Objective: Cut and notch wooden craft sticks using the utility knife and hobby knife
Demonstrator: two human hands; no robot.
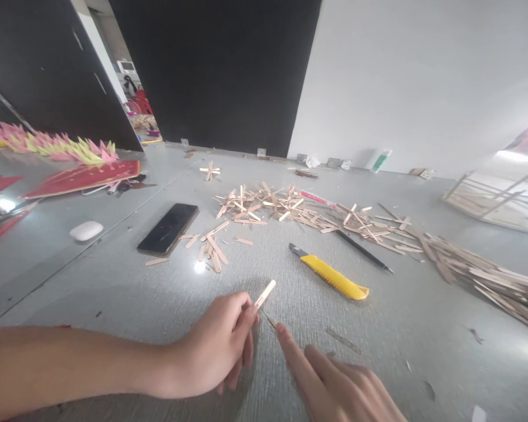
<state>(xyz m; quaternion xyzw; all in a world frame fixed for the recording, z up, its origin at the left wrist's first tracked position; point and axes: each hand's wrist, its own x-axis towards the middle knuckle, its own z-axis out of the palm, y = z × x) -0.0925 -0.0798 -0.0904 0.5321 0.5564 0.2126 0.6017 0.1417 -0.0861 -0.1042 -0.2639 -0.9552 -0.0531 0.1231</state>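
Note:
Between the thumb and fingers of my left hand (pixel 217 346) is a short pale wooden craft stick (pixel 266 293), its free end pointing up and away. A small dark slot or mark shows on the stick near my thumb. My right hand (pixel 334 381) grips a thin pointed tool (pixel 270 322), index finger stretched along it. The tool's tip is at the stick beside my left fingers; its handle is hidden under my right hand. Just beyond lies a yellow box cutter (pixel 334 275), and past that a slim black pen-like tool (pixel 365 252).
A heap of cut craft sticks (pixel 264 205) spreads behind, with a long bundle of sticks (pixel 484 269) at right. A phone (pixel 168 230) and white case (pixel 86 231) lie left. A frame of sticks (pixel 501 199) stands right, a glue-like tube (pixel 381 160) by the wall.

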